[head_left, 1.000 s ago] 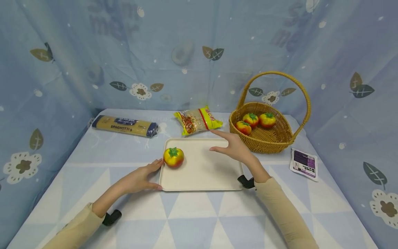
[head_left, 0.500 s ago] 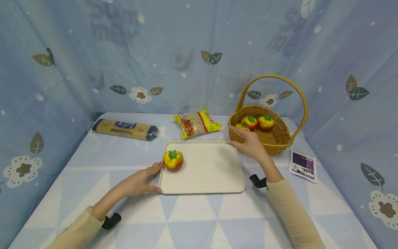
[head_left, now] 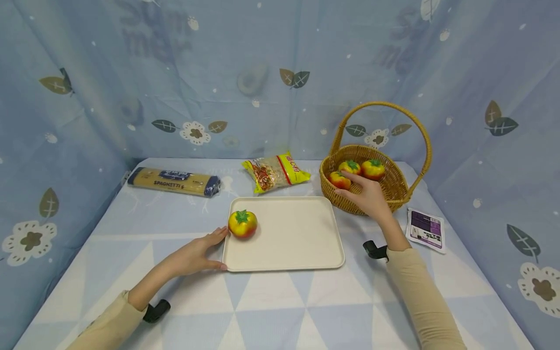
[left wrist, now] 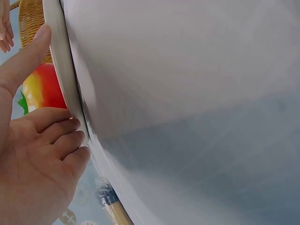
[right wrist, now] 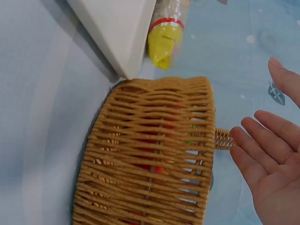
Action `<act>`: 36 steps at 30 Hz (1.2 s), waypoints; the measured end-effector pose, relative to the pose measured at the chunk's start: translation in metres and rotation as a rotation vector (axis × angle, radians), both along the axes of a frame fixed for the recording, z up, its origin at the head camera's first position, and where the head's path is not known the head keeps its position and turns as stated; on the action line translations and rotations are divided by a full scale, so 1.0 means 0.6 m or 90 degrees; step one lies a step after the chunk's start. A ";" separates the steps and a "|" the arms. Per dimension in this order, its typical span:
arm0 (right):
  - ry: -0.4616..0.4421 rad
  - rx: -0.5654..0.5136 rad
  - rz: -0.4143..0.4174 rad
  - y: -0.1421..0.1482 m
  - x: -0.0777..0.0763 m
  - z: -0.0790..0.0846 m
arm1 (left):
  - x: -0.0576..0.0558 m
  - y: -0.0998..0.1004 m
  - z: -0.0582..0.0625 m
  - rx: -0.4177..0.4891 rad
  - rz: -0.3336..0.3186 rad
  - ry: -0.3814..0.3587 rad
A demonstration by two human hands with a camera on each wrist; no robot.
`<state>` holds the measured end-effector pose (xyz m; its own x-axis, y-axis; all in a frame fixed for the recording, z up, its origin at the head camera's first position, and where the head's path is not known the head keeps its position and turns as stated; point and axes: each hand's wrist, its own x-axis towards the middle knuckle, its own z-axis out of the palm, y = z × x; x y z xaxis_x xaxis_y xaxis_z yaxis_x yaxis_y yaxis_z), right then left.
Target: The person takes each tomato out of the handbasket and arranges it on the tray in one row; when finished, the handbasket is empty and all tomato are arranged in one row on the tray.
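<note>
My left hand (head_left: 192, 255) rests against the left edge of a cream tray (head_left: 293, 238), fingers straight and thumb by the near corner. In the left wrist view the fingertips are right at the tray's rim (left wrist: 61, 51). On the tray's left side sits a yellow-and-red fruit (head_left: 242, 226) with a green leafy top. My right hand (head_left: 372, 199) is over the near side of a wicker basket (head_left: 393, 181), fingers extended. Its fingertips overlap the nearest fruit (head_left: 339, 181) in the head view. Two similar fruits lie behind it, one of them (head_left: 373, 170) at the right.
A spaghetti pack (head_left: 175, 182) lies at the back left, and a yellow-ended food bag (head_left: 275, 172) behind the tray. Right of the basket lies a purple-and-white packet (head_left: 425, 230). The basket's tall handle (head_left: 426, 146) arches over it. A patterned curtain (head_left: 262, 43) surrounds the table.
My right hand has moved right, from above the tray to over the basket, near the closest fruit. My left hand has stayed at the tray's edge.
</note>
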<state>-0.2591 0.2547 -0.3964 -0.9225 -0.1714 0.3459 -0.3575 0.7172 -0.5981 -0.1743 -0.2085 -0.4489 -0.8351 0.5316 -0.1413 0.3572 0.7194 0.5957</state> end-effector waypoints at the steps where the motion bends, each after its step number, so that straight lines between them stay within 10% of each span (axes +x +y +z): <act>1: -0.006 0.002 -0.001 0.002 0.000 0.001 | 0.000 0.000 0.000 0.001 -0.001 0.001; 36: -0.107 -0.035 -0.036 0.026 -0.065 -0.026 | -0.002 -0.002 -0.003 0.008 0.000 -0.002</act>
